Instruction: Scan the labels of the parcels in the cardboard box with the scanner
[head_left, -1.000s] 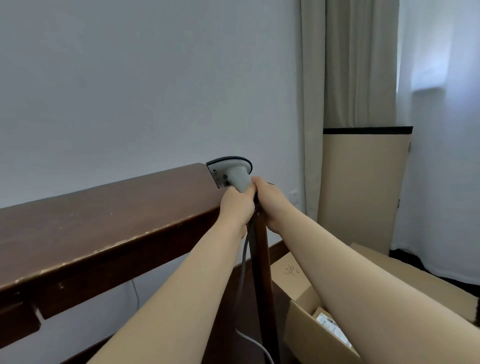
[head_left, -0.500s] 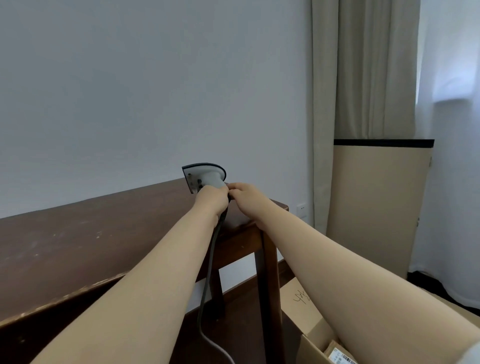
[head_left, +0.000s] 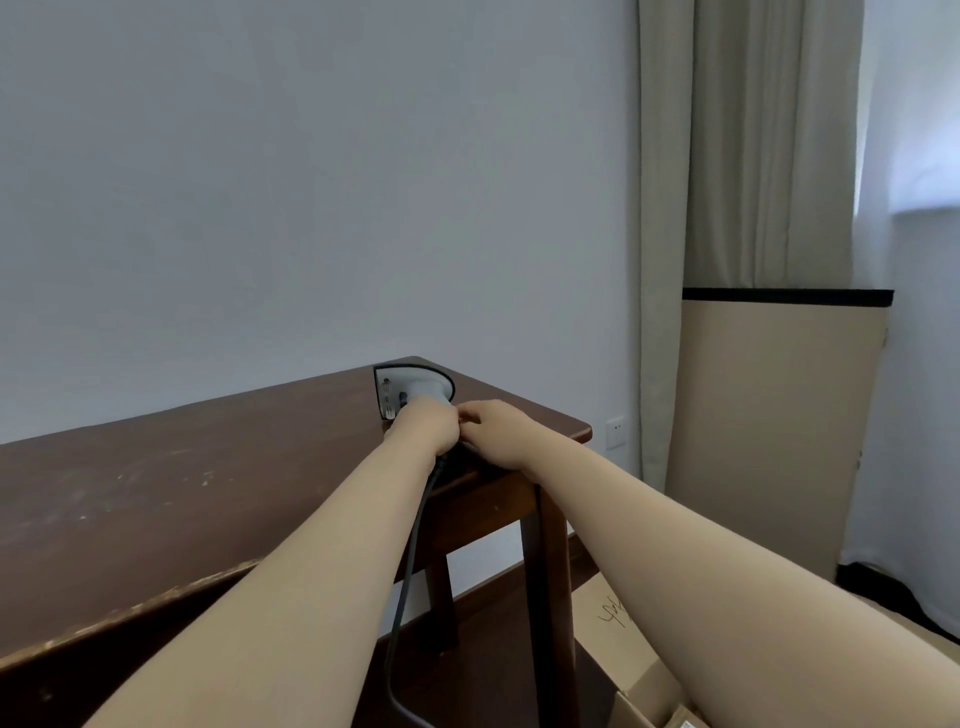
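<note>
My left hand (head_left: 426, 428) grips the handle of the grey scanner (head_left: 410, 387), whose head stands over the far right corner of the dark wooden table (head_left: 171, 483). The scanner's grey cable (head_left: 410, 566) hangs from under that hand down past the table edge. My right hand (head_left: 493, 431) lies on the table top right beside the left hand, fingers touching near the handle's base; whether it pinches anything is hidden. The open cardboard box (head_left: 613, 629) sits on the floor at the lower right, with a corner of a labelled parcel (head_left: 688, 722) just showing.
A table leg (head_left: 550, 587) stands between my arms and the box. A tall beige panel with a black top (head_left: 774, 415) leans at the right by the curtains (head_left: 748, 140). A white wall and a socket (head_left: 616, 431) are behind.
The view has risen above the table top. Both hands have carried the scanner from the table's edge onto its far right corner, and the box has slid toward the bottom of the view.
</note>
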